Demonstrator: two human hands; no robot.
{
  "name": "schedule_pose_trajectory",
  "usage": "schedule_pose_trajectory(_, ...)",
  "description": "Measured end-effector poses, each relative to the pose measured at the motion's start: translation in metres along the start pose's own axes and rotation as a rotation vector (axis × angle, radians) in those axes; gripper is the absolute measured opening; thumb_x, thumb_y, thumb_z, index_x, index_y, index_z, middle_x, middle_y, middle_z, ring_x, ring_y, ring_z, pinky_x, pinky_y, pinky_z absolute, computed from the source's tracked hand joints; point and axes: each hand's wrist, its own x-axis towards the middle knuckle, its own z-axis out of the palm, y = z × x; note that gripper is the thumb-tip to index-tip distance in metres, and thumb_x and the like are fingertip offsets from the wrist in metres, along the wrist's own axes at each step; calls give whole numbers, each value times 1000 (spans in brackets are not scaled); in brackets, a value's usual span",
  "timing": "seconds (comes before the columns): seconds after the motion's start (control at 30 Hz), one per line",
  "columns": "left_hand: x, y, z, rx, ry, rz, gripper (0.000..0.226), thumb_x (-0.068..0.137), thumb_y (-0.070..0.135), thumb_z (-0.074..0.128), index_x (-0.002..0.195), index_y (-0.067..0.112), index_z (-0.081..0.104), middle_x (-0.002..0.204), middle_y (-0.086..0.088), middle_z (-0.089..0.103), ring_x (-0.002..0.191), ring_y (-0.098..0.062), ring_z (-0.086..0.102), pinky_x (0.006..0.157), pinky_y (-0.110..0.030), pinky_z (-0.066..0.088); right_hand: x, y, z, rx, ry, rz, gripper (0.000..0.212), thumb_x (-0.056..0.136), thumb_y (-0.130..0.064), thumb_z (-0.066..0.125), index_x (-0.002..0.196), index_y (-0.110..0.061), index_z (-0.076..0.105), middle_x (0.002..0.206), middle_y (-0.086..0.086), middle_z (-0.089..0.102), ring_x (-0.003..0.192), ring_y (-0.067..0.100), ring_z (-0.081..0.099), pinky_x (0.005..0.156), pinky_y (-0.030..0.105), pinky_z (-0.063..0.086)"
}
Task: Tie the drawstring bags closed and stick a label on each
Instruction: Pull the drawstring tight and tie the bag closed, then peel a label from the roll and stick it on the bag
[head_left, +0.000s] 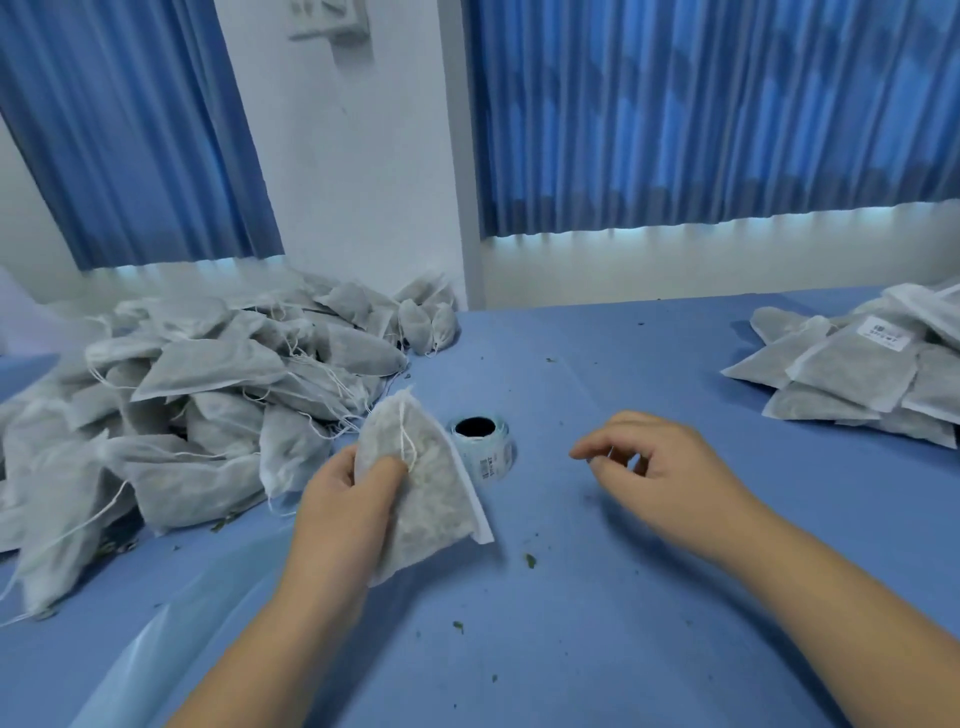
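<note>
My left hand (345, 499) grips a white drawstring bag (431, 493) filled with dark leaves, its thumb across the front and the white string hanging down from the gathered top. A roll of labels (485, 447) stands on the blue table just behind the bag. My right hand (654, 460) hovers to the right of the roll, fingers loosely curled, holding nothing.
A big heap of drawstring bags (197, 395) with loose strings fills the left of the blue table (597, 597). A smaller stack of flat bags (852, 374), one with a label on it, lies at the far right. Leaf crumbs dot the cloth. Blue curtains hang behind.
</note>
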Motion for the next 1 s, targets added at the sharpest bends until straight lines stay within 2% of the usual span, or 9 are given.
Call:
schedule_pose_trajectory(0.07,-1,-8,-11,18,54,-20,15,78,27,60,78,12,61,64,2,57,57,-15,52,56,-29,41,3,-2,12,-26,-13,18,36,85,-7,62,80,-42,66,81,-13,62,73,2,56,65,7,39)
schedule_pose_trajectory(0.13,-2,-16,-15,39,62,-19,12,83,23,60,81,12,61,66,1,58,57,-14,52,56,-29,40,9,-6,27,-65,-44,39,28,87,-12,59,87,-39,66,83,-15,62,76,-2,54,67,7,40)
schedule_pose_trajectory(0.23,-1,-22,-11,122,65,15,5,86,17,58,88,14,62,75,-4,65,56,-6,55,54,-22,43,21,-17,46,-104,-106,77,28,85,-16,55,104,-35,63,76,-16,61,70,-2,54,69,19,46)
schedule_pose_trajectory(0.33,-3,-22,-6,200,54,60,9,85,14,59,88,22,59,76,2,65,51,6,54,45,-10,37,34,-29,60,-143,-171,94,40,84,-18,52,118,-37,58,75,-12,60,72,4,56,73,33,51)
schedule_pose_trajectory(0.47,-4,-24,-5,257,38,84,14,85,15,60,89,27,54,78,7,64,58,11,55,48,-8,38,38,-30,78,-205,-188,41,46,86,-18,50,127,-39,54,76,-10,59,75,10,55,70,33,50)
schedule_pose_trajectory(0.67,-5,-25,-8,278,30,127,17,85,16,61,90,29,52,73,10,63,57,10,54,49,-8,38,31,-14,80,-154,-183,53,36,86,-16,54,115,-37,58,76,-8,60,66,5,52,71,31,50)
schedule_pose_trajectory(0.8,-8,-25,-9,265,0,156,17,84,16,62,90,30,54,64,15,63,53,4,53,48,-9,38,32,-11,79,-123,-167,41,30,85,-17,57,106,-38,59,79,-12,61,68,0,52,69,22,47)
schedule_pose_trajectory(0.9,-9,-25,-9,277,-10,182,18,84,16,61,90,31,54,71,23,63,55,3,54,50,-10,39,32,-15,81,-87,-150,21,27,84,-17,59,94,-42,55,80,-14,60,68,-6,51,64,11,38)
schedule_pose_trajectory(1.0,-9,-26,-9,279,-12,191,19,84,15,61,90,31,54,74,23,63,57,3,54,51,-10,39,32,-17,81,-77,-153,19,20,83,-18,60,85,-37,54,81,-14,60,67,-6,50,63,12,37)
